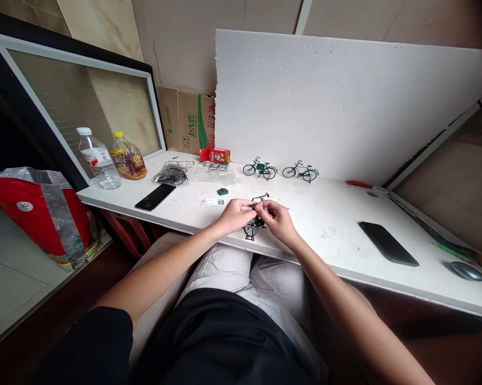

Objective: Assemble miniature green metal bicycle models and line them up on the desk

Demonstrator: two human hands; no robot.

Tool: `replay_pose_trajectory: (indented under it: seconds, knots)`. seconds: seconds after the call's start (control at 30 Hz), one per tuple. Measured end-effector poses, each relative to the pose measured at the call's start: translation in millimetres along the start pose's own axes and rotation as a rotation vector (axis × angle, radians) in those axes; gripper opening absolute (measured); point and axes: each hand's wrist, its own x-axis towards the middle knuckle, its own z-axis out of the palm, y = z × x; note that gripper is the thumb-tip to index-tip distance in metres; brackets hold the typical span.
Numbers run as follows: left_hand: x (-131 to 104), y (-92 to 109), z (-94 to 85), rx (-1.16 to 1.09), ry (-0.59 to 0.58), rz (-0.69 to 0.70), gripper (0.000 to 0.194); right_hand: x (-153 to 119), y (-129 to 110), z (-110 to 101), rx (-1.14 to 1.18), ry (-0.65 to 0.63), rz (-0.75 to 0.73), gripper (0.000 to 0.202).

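Note:
A small model bicycle [251, 228] stands near the front edge of the white table, its wheel and stand toward me and its handlebar beyond my fingers. My left hand [237, 214] and my right hand [276, 218] meet over its upper part, fingers closed. Both pinch at a small dark part of the bicycle, mostly covered by the fingertips. Just behind lies a small green piece [222, 191], beside a white printed label [213, 202]. Farther back stand two finished-looking green bicycles, one with a green bag [260, 168] and one without [300, 171].
On the left are a black phone [155, 197], bagged black parts [170, 175], a water bottle [100, 160] and a yellow-capped bottle [128, 156]. A red packet [214, 155] lies by a carton [186, 120]. Another phone [388, 244] and a computer mouse [466, 270] are right.

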Motion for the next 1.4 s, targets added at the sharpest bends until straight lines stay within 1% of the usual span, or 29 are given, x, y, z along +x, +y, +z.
replay_pose_trajectory:
  seconds: [0.07, 0.13, 0.23, 0.3, 0.5, 0.67, 0.8, 0.93, 1.1, 1.23, 1.4]
  knots:
    - [-1, 1, 0.7, 0.002, 0.013, -0.008, 0.029, 0, 2, 0, -0.008, -0.001, 0.001, 0.038]
    - [-1, 2, 1.4, -0.002, 0.043, -0.002, 0.029, 0, 5, 1, -0.03, 0.026, 0.0, 0.038]
    - [-2, 5, 2.2, -0.001, 0.098, 0.013, 0.034, 0, 10, 3, -0.043, 0.057, -0.002, 0.039]
    - [-1, 7, 2.3, 0.005, 0.109, 0.024, 0.037, 0, 13, 5, -0.027, 0.052, -0.003, 0.038]
    - [-2, 11, 2.7, 0.016, 0.099, 0.044, 0.034, 1, 12, 6, 0.05, 0.068, -0.003, 0.037]
    - [-4, 12, 2.9, 0.022, 0.08, 0.084, 0.034, 2, 12, 6, 0.07, 0.062, 0.011, 0.038]
    - [-4, 12, 3.5, 0.038, 0.12, 0.032, 0.042, 3, 14, 6, 0.077, 0.08, 0.001, 0.037]
    - [-4, 12, 3.6, 0.032, 0.085, 0.041, 0.043, 3, 15, 7, 0.079, 0.121, 0.028, 0.036]
    - [-4, 7, 3.0, 0.04, 0.082, 0.043, 0.042, 3, 10, 5, 0.105, 0.085, 0.026, 0.038]
    - [-2, 2, 3.2, 0.032, 0.067, 0.063, 0.044, 5, 9, -1, 0.132, 0.013, 0.086, 0.042]
    - [-3, 0, 3.9, 0.061, 0.047, 0.077, 0.042, 4, 10, -6, 0.202, -0.038, 0.122, 0.043]
